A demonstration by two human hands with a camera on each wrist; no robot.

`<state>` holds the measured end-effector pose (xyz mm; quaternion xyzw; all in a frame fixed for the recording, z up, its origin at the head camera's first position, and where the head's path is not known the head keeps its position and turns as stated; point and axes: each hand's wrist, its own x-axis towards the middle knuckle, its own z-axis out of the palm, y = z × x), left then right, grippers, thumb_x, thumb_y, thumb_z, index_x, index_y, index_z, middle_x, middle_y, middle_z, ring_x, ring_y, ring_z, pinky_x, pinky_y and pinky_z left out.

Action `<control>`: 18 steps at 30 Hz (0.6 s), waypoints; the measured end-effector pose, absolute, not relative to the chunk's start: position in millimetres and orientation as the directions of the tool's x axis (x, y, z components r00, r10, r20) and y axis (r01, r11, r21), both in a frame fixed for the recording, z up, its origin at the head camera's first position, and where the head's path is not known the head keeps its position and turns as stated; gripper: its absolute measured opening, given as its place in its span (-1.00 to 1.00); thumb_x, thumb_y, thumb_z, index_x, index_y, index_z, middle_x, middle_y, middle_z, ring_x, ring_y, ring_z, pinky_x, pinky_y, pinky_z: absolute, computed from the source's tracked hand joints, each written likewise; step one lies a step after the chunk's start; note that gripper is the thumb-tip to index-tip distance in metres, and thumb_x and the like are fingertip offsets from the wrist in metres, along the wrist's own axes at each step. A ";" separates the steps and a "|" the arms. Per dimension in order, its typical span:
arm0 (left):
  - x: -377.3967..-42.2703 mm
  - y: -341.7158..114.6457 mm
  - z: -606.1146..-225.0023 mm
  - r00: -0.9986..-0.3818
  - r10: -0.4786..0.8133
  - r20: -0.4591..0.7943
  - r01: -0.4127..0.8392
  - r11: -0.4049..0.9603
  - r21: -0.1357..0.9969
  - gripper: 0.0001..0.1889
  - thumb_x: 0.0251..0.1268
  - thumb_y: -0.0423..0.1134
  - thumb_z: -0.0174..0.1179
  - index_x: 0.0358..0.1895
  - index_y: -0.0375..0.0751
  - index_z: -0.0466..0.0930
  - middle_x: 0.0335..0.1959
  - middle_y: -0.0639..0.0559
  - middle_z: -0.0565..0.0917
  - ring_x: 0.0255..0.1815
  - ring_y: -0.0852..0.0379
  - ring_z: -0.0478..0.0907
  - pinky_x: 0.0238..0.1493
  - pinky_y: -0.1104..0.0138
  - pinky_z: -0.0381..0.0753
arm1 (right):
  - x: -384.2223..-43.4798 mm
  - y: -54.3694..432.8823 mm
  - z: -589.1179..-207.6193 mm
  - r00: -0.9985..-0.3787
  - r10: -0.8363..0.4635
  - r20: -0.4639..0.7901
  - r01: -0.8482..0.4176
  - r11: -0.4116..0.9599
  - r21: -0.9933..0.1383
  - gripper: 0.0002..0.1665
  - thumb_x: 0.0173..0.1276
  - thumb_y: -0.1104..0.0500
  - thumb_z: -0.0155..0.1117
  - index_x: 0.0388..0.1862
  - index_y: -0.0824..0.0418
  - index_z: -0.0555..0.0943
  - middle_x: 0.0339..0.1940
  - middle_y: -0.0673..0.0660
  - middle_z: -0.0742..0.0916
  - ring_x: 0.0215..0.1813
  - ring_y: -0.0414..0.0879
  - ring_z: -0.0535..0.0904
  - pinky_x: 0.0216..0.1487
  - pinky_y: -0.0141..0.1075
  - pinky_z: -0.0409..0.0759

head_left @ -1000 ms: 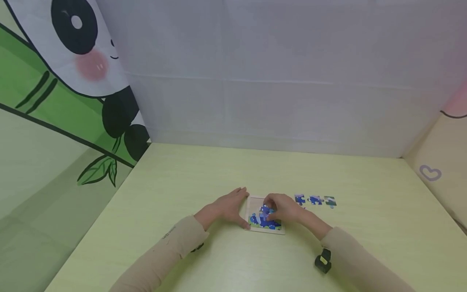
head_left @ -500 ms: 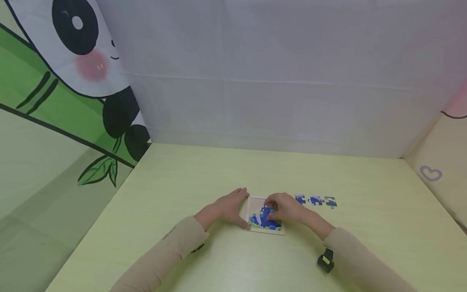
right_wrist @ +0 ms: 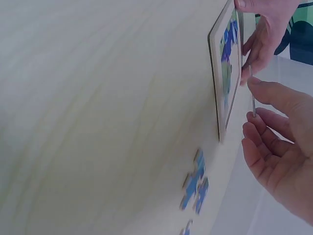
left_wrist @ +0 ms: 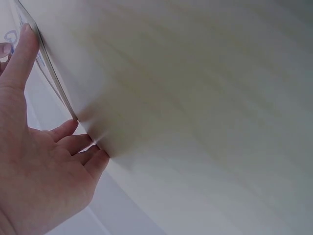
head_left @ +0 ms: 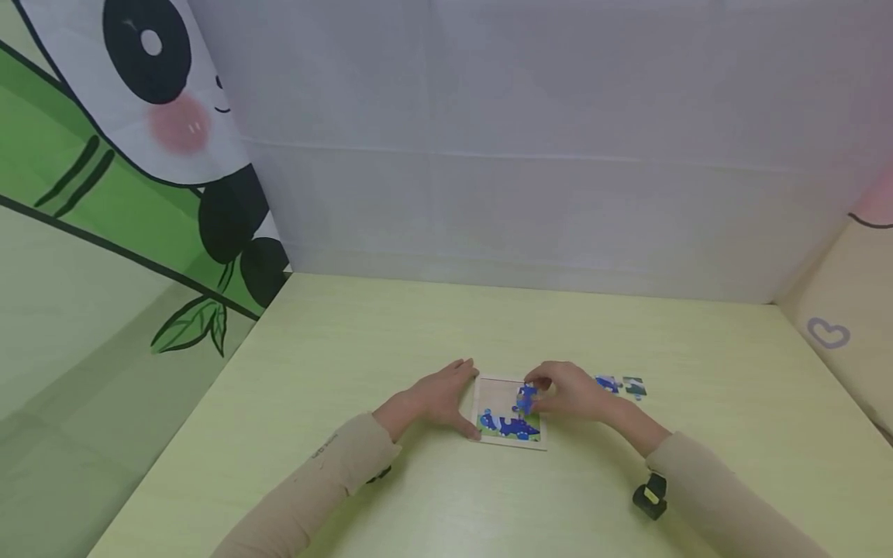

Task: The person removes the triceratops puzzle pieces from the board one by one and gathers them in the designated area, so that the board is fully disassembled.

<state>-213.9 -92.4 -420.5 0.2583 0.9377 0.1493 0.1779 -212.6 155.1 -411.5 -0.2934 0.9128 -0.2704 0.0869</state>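
Since the earlier frame, the right hand has shifted rightward, taking the blue printed jigsaw piece from over mid-tray to over the tray's right part; the left hand has kept its place.

Right hand: narrow, thumb and fingers pinching the piece by its edges; the right wrist view shows the piece edge-on, raised clear of the tray. Left hand: wide, thumb and fingers spread along the left rim of the flat, square, pale wooden puzzle tray, which lies at lower centre of the head view; blue and green fitted pieces fill its near part, pale bare base showing beyond them.

Surface: pale yellow tabletop with faint wood grain, spanning the lower half of the frame; loose blue and green jigsaw pieces lie on it right of the tray, partly hidden by the right hand in the head view.

Room: creased pale grey-lilac cloth backdrop across the upper frame; green, black and white cartoon print at upper left; cream side panel with a lilac heart outline at right; beige sleeves enter from the bottom edge.
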 end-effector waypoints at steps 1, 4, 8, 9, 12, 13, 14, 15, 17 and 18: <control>-213.8 -92.2 -420.3 -0.803 0.537 -0.258 0.430 0.823 0.371 0.10 -0.32 0.22 0.41 0.35 -0.20 0.08 0.43 -0.13 0.01 0.44 -0.05 -0.12 0.37 0.10 0.03 | -212.2 159.3 -410.5 -0.813 -0.583 0.005 -0.494 0.685 -0.536 -0.55 0.04 0.15 0.41 -0.09 0.33 0.58 -0.29 0.01 0.63 -0.23 -0.13 0.49 -0.19 -0.28 0.55; -214.2 -92.3 -421.4 -0.805 0.532 -0.263 0.427 0.827 0.365 0.10 -0.32 0.23 0.40 0.36 -0.19 0.08 0.43 -0.12 0.01 0.44 -0.04 -0.12 0.38 0.11 0.03 | -211.8 173.3 -408.4 -0.803 -0.595 0.032 -0.523 0.680 -0.514 -0.55 0.06 0.17 0.39 -0.08 0.36 0.58 -0.29 0.04 0.64 -0.24 -0.10 0.51 -0.23 -0.27 0.56; -215.3 -92.9 -423.2 -0.808 0.528 -0.264 0.423 0.830 0.364 0.10 -0.32 0.24 0.40 0.36 -0.18 0.08 0.43 -0.11 0.01 0.44 -0.03 -0.12 0.38 0.11 0.03 | -209.1 190.6 -405.0 -0.809 -0.586 0.048 -0.527 0.686 -0.502 -0.56 0.07 0.20 0.38 -0.08 0.40 0.57 -0.30 0.06 0.64 -0.24 -0.06 0.53 -0.27 -0.27 0.57; -215.3 -92.9 -423.2 -0.807 0.528 -0.264 0.423 0.829 0.364 0.10 -0.32 0.24 0.40 0.36 -0.18 0.08 0.43 -0.11 0.00 0.44 -0.03 -0.12 0.38 0.11 0.03 | -208.1 194.4 -404.3 -0.815 -0.578 0.045 -0.518 0.691 -0.504 -0.57 0.07 0.21 0.37 -0.09 0.40 0.57 -0.30 0.06 0.64 -0.24 -0.05 0.53 -0.27 -0.26 0.57; -215.3 -93.4 -424.2 -0.807 0.530 -0.259 0.426 0.827 0.365 0.11 -0.32 0.24 0.40 0.36 -0.18 0.08 0.43 -0.12 0.01 0.44 -0.04 -0.11 0.37 0.10 0.04 | -206.0 205.9 -404.0 -0.822 -0.568 0.048 -0.511 0.697 -0.504 -0.59 0.07 0.23 0.36 -0.10 0.42 0.57 -0.28 0.09 0.64 -0.21 -0.01 0.55 -0.23 -0.20 0.59; -215.1 -93.5 -424.2 -0.807 0.531 -0.257 0.427 0.827 0.366 0.11 -0.32 0.24 0.40 0.36 -0.18 0.08 0.43 -0.12 0.01 0.44 -0.04 -0.11 0.37 0.10 0.04 | -205.6 209.9 -404.8 -0.824 -0.565 0.053 -0.511 0.698 -0.502 -0.59 0.07 0.25 0.36 -0.10 0.42 0.57 -0.28 0.10 0.65 -0.21 0.00 0.55 -0.23 -0.18 0.59; -215.1 -93.5 -424.2 -0.807 0.532 -0.256 0.428 0.826 0.366 0.11 -0.32 0.24 0.40 0.36 -0.18 0.08 0.43 -0.12 0.01 0.44 -0.04 -0.11 0.37 0.09 0.04 | -204.9 213.6 -405.6 -0.827 -0.560 0.057 -0.509 0.701 -0.499 -0.60 0.08 0.25 0.36 -0.11 0.42 0.58 -0.27 0.11 0.65 -0.21 0.00 0.56 -0.22 -0.17 0.59; -214.9 -93.5 -423.9 -0.807 0.532 -0.256 0.427 0.826 0.368 0.11 -0.32 0.24 0.40 0.36 -0.18 0.08 0.43 -0.12 0.01 0.44 -0.04 -0.11 0.37 0.09 0.04 | -204.3 217.3 -406.5 -0.828 -0.557 0.060 -0.509 0.704 -0.496 -0.60 0.07 0.25 0.36 -0.12 0.43 0.58 -0.28 0.11 0.66 -0.22 0.00 0.56 -0.23 -0.17 0.59; -214.8 -93.2 -423.9 -0.807 0.531 -0.258 0.424 0.826 0.372 0.10 -0.32 0.23 0.40 0.36 -0.18 0.08 0.43 -0.12 0.01 0.44 -0.04 -0.12 0.37 0.09 0.03 | -202.8 224.6 -408.6 -0.834 -0.547 0.072 -0.507 0.709 -0.490 -0.61 0.06 0.25 0.37 -0.13 0.43 0.58 -0.29 0.11 0.66 -0.23 -0.01 0.56 -0.25 -0.20 0.60; -214.8 -93.1 -423.9 -0.808 0.529 -0.258 0.423 0.826 0.372 0.10 -0.32 0.23 0.40 0.36 -0.18 0.08 0.43 -0.12 0.00 0.44 -0.04 -0.12 0.37 0.10 0.03 | -202.2 228.3 -409.7 -0.835 -0.545 0.078 -0.508 0.709 -0.489 -0.61 0.05 0.26 0.37 -0.14 0.43 0.59 -0.30 0.11 0.66 -0.24 -0.01 0.55 -0.27 -0.22 0.59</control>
